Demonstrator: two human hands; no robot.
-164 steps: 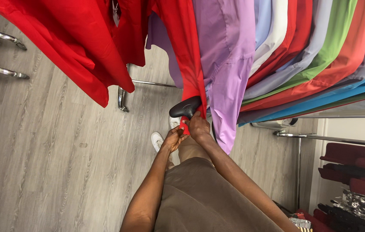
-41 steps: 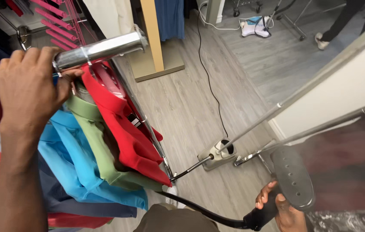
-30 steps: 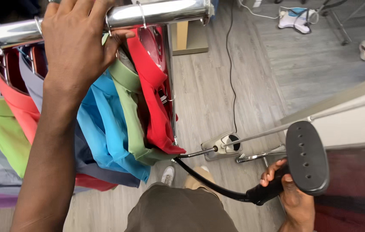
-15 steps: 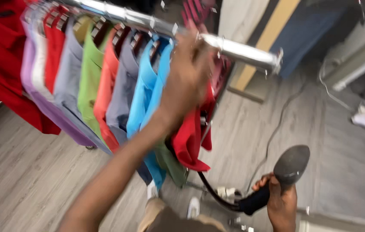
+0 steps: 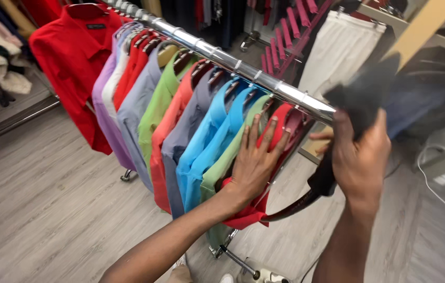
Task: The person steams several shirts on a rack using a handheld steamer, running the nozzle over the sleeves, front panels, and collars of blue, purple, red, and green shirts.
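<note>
A chrome clothes rail point(image 5: 243, 71) runs from upper left to the right and carries a row of coloured shirts on hangers. My left hand point(image 5: 256, 160) lies flat, fingers spread, against the last red shirt point(image 5: 280, 126) at the rail's right end, beside a pale green shirt point(image 5: 235, 152). My right hand point(image 5: 358, 157) grips the handle of a black garment steamer point(image 5: 361, 94), raised just past the end of the rail. The steamer's dark hose point(image 5: 293, 207) curves down from my right hand behind the red shirt.
A large red shirt point(image 5: 76, 57) hangs at the rail's left end. Behind stand more racks with dark and pink garments point(image 5: 296, 36) and white trousers point(image 5: 343, 50). A wooden post point(image 5: 421, 26) rises at right. The steamer base point(image 5: 264, 273) and a white cable point(image 5: 432, 173) lie on the grey plank floor.
My left hand came off the rail and now presses flat on the red shirt. My right hand lifted the steamer from low at my side up to rail height.
</note>
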